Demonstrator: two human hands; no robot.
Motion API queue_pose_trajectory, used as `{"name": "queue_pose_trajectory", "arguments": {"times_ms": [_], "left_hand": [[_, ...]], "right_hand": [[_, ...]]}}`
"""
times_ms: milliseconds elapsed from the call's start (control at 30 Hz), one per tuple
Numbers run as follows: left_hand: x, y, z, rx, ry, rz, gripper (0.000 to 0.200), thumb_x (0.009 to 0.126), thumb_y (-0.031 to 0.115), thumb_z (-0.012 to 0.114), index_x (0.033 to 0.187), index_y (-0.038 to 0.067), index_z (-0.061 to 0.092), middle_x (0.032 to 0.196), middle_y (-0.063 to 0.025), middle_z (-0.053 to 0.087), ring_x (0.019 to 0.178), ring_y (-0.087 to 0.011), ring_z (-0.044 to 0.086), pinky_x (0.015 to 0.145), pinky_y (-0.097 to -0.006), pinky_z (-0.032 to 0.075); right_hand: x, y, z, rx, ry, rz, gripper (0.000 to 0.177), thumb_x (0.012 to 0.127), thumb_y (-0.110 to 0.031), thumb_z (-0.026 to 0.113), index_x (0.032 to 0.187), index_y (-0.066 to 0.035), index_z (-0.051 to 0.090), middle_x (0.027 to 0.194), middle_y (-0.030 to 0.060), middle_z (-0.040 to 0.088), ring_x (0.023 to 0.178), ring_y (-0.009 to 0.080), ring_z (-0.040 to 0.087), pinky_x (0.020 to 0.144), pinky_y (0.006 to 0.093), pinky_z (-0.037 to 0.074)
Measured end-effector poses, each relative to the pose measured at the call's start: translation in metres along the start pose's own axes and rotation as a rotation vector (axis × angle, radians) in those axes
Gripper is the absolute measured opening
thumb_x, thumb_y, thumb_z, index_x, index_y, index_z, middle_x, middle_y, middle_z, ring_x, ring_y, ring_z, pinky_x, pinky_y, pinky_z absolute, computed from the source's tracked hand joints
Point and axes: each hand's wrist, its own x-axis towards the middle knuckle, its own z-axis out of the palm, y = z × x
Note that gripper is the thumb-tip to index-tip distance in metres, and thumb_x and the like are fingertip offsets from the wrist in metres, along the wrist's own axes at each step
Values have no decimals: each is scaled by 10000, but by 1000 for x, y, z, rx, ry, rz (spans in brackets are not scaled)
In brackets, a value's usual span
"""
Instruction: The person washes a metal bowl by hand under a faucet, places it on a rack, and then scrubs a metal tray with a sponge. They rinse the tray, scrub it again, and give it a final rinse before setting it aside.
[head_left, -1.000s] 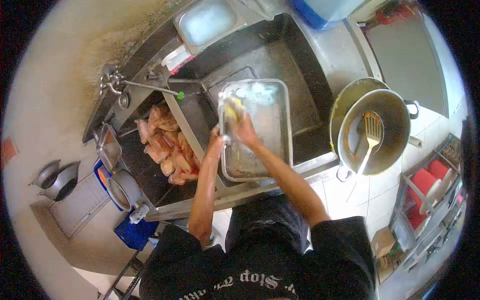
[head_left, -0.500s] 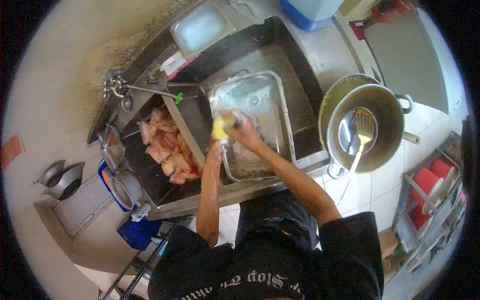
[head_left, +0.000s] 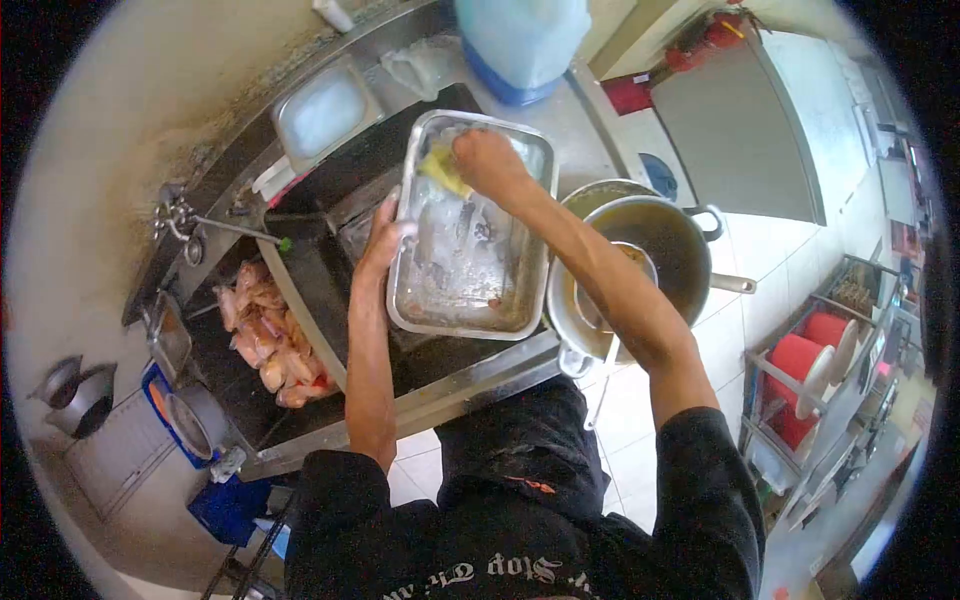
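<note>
A rectangular metal tray (head_left: 460,262) with wet, soapy patches is over the dark sink basin. My left hand (head_left: 384,236) grips the tray's left rim, thumb on the rim and the other fingers partly hidden behind it. Near the top inside of the tray, my right hand (head_left: 486,162) is closed on a yellow sponge (head_left: 442,170), which presses against the tray's inner surface.
Left of the tray, packed raw meat (head_left: 272,335) lies in the other basin, below a faucet (head_left: 180,222). A metal container (head_left: 322,110) and a blue-white jug (head_left: 522,45) stand behind. Large pots (head_left: 690,262) with a spatula are at the right.
The tray has come up from the basin floor, with my left hand now at its left rim. My right hand has moved the sponge into the tray's upper part. The view has shifted.
</note>
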Motion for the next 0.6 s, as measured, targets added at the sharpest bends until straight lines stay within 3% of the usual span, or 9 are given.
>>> {"name": "queue_pose_trajectory", "arguments": {"times_ms": [67, 133, 167, 233, 267, 400, 500, 533, 600], "left_hand": [[4, -3, 6, -47, -6, -12, 631, 597, 92, 504, 1216, 24, 399, 864, -58, 531, 630, -128, 511, 546, -244, 417], [-1, -11, 2, -123, 21, -37, 622, 591, 84, 494, 1203, 20, 411, 898, -60, 537, 649, -125, 507, 567, -241, 424], [-4, -18, 4, -158, 79, 5, 632, 572, 83, 493, 1196, 20, 418, 900, -55, 537, 646, -122, 505, 567, -244, 425], [-2, -19, 15, -140, 130, 29, 638, 562, 81, 490, 1193, 21, 421, 898, -51, 536, 652, -119, 505, 568, -244, 426], [-1, -19, 19, -123, 159, 52, 643, 552, 79, 486, 1190, 22, 425, 895, -48, 534, 658, -117, 505, 570, -244, 426], [-9, -20, 25, -210, 264, 60, 636, 531, 55, 475, 1166, 19, 449, 938, -50, 542, 705, -108, 511, 520, -219, 422], [-32, -14, 28, -346, 394, 138, 612, 539, 16, 465, 1152, 22, 456, 936, -46, 547, 687, -109, 522, 490, -206, 414], [-41, -14, 27, -344, 419, 125, 612, 539, 16, 465, 1152, 22, 456, 936, -46, 547, 687, -109, 522, 490, -206, 414], [-59, -15, 23, -266, 696, 48, 575, 550, -40, 441, 1120, 25, 469, 922, -35, 548, 703, -108, 530, 484, -200, 408]], "right_hand": [[-9, 16, -14, -48, 69, -93, 195, 684, -188, 584, 685, 7, 578, 709, 191, 580, 670, 339, 576, 615, 413, 470], [-17, 14, -40, 120, 79, 195, 210, 693, -207, 588, 667, 0, 571, 691, 191, 572, 681, 336, 573, 615, 411, 464], [-22, 15, -31, 127, 72, 176, 210, 693, -207, 588, 667, 0, 571, 691, 191, 572, 681, 336, 573, 615, 411, 464], [-33, 21, -2, 178, 88, -123, 213, 702, -216, 589, 714, -3, 574, 726, 195, 568, 715, 340, 565, 623, 419, 455], [-33, 23, -4, 185, 90, -126, 213, 702, -216, 589, 714, -3, 574, 726, 195, 568, 715, 340, 565, 623, 419, 455], [-22, 40, -17, 17, -238, 35, 260, 724, -181, 552, 923, -15, 533, 813, 195, 566, 758, 356, 554, 673, 428, 446], [-41, 18, 17, 11, -177, -365, 372, 771, -239, 511, 1086, -48, 464, 789, 185, 574, 754, 329, 569, 702, 415, 444], [-48, 11, 26, 30, -192, -380, 372, 771, -239, 511, 1086, -48, 464, 789, 185, 574, 754, 329, 569, 702, 415, 444], [-56, -13, 27, 143, -40, -577, 462, 794, -254, 493, 1193, -46, 387, 787, 196, 570, 760, 322, 570, 700, 424, 444]]}}
